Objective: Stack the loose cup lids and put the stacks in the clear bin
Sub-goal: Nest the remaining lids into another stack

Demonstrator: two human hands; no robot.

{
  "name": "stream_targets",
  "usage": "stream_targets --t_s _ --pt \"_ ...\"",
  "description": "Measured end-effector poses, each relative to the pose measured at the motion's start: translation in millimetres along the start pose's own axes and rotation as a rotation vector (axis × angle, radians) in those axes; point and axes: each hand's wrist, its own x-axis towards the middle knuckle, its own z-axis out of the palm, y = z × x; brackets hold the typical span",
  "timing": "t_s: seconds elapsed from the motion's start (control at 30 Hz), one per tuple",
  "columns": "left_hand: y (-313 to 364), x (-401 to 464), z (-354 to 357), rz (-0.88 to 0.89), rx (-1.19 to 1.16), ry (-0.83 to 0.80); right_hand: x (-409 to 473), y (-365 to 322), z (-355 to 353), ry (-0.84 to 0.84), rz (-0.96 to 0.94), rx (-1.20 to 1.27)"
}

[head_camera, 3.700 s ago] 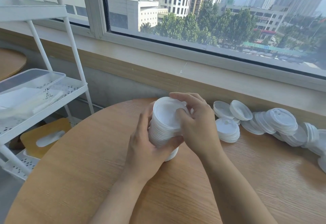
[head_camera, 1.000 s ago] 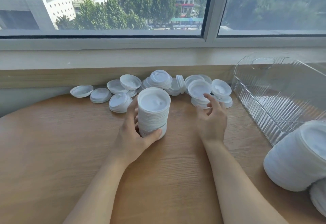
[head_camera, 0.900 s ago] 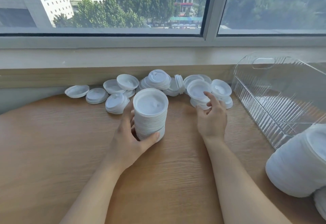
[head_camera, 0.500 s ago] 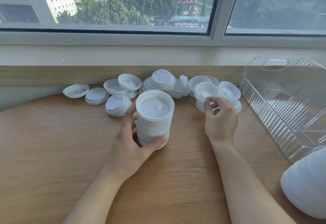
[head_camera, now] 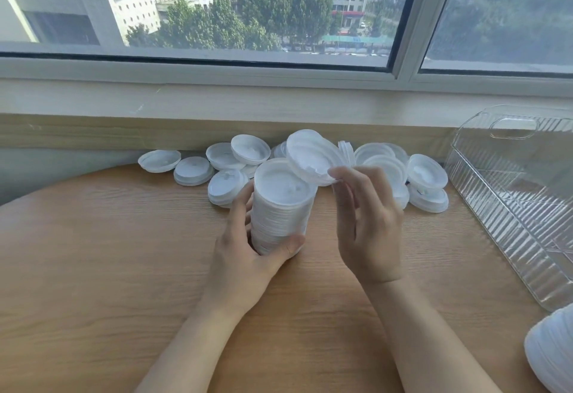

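White, thin plastic is what is held here: one round white plastic cup lid [head_camera: 311, 158] is pinched at its near rim by the thumb and fingertips of the right hand [head_camera: 367, 222]. It is held up, tilted, just above and a little to the right of the tall stack of white lids [head_camera: 280, 206]. The stack stands upright on the round wooden surface [head_camera: 108, 253], and the left hand [head_camera: 248, 256] is wrapped around its lower part, thumb in front and fingers behind.

A lid like this is probably very light and bendy, and smooth enough to slip. The rim looks like the best place to hold it, with a soft pinch, so it is not bent. The stack is likely wobbly when tall, so a low, steady hold seems wise.

Behind the stack, many loose white lids and small piles [head_camera: 223, 163] are spread along the wooden wall edge under the window, touching one another. On the right, the clear ribbed plastic bin [head_camera: 511, 206] stands well apart from the stack, with its open top free. Between them lies bare surface, so room for carrying seems good. Another white lid stack [head_camera: 552, 352] lies at the near right edge, close to the bin, and could be bumped.
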Motion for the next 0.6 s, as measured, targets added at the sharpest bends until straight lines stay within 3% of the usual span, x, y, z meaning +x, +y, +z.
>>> stream_targets --t_s 0.17,0.6 --pt "1.2 0.1 0.0 0.007 0.006 0.001 -2.4 -4.4 4.8 -0.067 -0.128 -0.042" --pt "1.3 0.2 -0.2 0.162 0.072 0.083 -2.7 -17.3 3.4 -0.233 -0.101 0.081"
